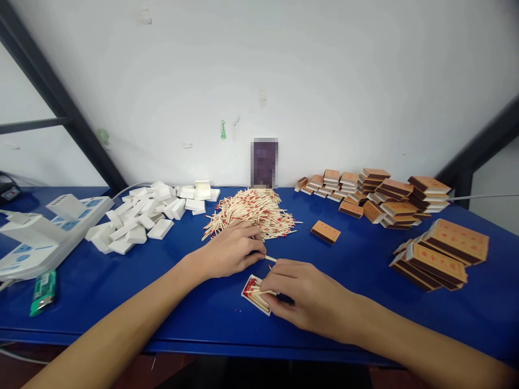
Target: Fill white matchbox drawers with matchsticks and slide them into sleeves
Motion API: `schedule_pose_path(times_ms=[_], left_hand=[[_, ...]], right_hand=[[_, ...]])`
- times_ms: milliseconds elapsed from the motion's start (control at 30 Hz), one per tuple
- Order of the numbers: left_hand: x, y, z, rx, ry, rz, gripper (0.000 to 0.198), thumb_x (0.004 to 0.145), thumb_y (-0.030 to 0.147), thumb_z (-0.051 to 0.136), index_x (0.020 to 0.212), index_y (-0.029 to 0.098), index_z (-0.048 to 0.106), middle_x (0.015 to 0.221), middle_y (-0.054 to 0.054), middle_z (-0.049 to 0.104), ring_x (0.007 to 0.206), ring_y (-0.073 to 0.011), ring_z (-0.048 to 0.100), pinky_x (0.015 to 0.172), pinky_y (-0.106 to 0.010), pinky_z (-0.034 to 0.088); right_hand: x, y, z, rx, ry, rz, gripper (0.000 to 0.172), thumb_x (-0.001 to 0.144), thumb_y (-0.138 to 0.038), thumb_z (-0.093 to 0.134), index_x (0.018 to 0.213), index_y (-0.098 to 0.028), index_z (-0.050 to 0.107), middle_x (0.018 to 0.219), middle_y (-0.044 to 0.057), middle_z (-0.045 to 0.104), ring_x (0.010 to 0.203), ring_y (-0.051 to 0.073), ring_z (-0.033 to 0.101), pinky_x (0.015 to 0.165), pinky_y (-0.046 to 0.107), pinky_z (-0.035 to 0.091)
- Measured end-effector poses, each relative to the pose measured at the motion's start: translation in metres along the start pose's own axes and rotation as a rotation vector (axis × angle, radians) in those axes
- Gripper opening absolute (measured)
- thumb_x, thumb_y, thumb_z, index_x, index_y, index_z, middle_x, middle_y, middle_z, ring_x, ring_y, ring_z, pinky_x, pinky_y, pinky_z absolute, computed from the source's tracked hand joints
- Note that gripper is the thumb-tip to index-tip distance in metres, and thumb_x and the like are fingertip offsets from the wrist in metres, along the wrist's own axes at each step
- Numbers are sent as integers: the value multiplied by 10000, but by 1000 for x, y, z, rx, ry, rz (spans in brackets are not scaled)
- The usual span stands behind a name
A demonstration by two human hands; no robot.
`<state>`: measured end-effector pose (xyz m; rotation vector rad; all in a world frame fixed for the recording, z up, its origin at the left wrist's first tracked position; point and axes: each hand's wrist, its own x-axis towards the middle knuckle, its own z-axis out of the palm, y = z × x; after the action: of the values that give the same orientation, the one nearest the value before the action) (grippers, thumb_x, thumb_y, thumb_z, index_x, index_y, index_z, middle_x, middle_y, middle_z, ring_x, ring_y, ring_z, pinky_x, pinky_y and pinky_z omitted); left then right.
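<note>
In front of the match pile (259, 210), my left hand (239, 248) is closed, its fingertips pinching a match (270, 258) that reaches toward my right hand (298, 286). My right hand is closed over the right side of a white matchbox tray (244, 290). Its thumb and fingers are bent round matchsticks at the tray, and the far end of the tray is hidden beneath them. Matches (255, 297) with red heads lie in the tray, heads mostly toward the left. A loose red-headed match (270, 267) shows between the hands.
Empty white trays (141, 213) are heaped at left, beside a white power strip (77, 232) and a green packet (43, 292). Orange matchbox sleeves stand in stacks (397, 208) at right; one sleeve (325, 232) lies alone. The blue table's front edge (203, 346) is close.
</note>
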<state>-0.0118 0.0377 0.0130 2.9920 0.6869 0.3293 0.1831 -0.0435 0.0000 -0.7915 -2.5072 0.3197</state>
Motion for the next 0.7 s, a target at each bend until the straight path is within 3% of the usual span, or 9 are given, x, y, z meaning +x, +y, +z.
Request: schedule_pose_path(times_ms=[267,500,700], left_hand=[[0,6,-7,-18,-54,-40,98,898,168,554,824,164,619,865,-29,599,871,-185,531,792,-310,404],[-5,4,-22,-32,-172,-80,79,801,124,616,758,175,658,788,-13,632,862,-184,536,774,-299,399],[-2,4,-26,9,-225,-65,106,687,103,579,648,177,645,681,-12,630,769,-180,572,722,-303,420]], right_hand=[[3,0,7,-143,138,-76,221,942,-240,527,748,-196,623,661,-3,633,646,129,550,668,279,383],[0,-1,-8,-130,62,-106,94,836,-254,563,796,-184,610,713,17,619,651,150,511,656,307,355],[2,14,-16,-221,-51,107,110,864,-199,524,775,-183,586,723,9,606,639,140,506,627,301,335]])
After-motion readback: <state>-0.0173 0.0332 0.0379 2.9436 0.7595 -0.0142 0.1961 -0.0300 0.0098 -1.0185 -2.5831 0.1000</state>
